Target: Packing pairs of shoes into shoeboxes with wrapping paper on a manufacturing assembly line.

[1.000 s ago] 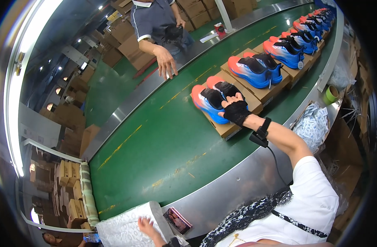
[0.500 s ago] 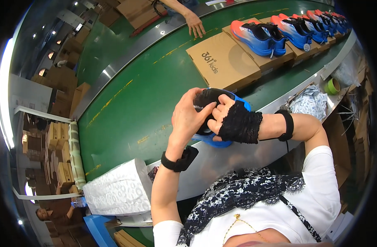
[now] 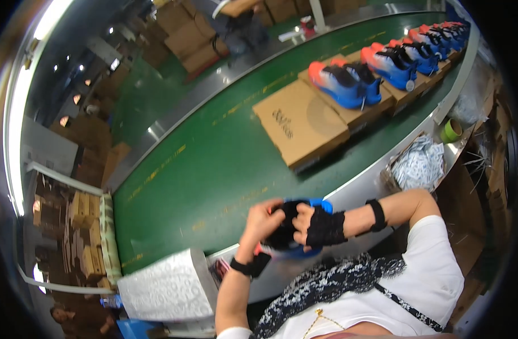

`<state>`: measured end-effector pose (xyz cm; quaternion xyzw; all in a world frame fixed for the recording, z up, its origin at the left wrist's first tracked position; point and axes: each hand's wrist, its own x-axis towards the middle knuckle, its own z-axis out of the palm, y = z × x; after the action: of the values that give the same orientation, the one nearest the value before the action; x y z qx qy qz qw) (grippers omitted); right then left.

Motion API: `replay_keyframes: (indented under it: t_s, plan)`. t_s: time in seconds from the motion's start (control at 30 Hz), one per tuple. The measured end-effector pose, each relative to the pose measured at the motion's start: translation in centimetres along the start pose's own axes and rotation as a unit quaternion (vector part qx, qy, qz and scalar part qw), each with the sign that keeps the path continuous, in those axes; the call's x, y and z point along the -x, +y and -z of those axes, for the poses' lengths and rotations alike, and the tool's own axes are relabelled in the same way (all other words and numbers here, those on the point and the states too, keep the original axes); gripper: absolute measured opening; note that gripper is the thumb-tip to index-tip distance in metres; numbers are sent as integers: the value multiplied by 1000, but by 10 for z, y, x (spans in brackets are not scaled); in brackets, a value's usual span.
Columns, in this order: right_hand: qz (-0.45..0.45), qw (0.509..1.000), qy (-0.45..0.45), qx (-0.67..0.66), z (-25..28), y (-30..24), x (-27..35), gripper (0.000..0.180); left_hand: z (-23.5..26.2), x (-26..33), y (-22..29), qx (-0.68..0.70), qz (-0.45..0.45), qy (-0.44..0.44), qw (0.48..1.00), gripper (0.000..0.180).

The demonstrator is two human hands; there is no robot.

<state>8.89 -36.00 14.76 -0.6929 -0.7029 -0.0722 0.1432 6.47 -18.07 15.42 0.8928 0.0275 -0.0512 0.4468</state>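
A blue sneaker with a black tongue point(image 3: 292, 230) is held in both hands close to my chest, at the near edge of the green conveyor belt point(image 3: 214, 164). My left hand point(image 3: 263, 219) grips its left side. My right hand point(image 3: 315, 224), in a black fingerless glove, grips its right side. A closed brown shoebox point(image 3: 299, 122) lies on the belt beyond my hands with nothing on top. Further right, more blue and orange sneakers point(image 3: 344, 83) sit on a row of boxes.
A stack of white patterned wrapping paper point(image 3: 165, 279) lies at my lower left. A tray of white packets point(image 3: 418, 164) and a green tape roll point(image 3: 451, 130) sit at the belt's right rim. Cardboard cartons point(image 3: 188, 34) are stacked across the belt.
The sneaker has come off its box and nearer to my chest, both hands on it. The view has shifted, so the bare box and shoe row sit lower in the picture.
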Motion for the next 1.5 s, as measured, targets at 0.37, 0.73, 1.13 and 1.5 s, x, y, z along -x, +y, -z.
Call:
replay_keyframes:
  t_s: [0.37,0.73,1.13,1.5]
  plan:
    - [-409,897,60,157,-65,149,-10,31,-52,24,13,-151,-71,-86,982,37]
    - [-385,908,139,93,-79,112,-10,51,-41,-2,-32,-122,-124,269,947,53]
    - [-576,509,473,-431,12,84,110,49,-18,21,-92,-393,4,61,918,24]
    - [-758,619,145,144,-9,58,257,8,-47,-2,-75,-241,-51,26,969,24]
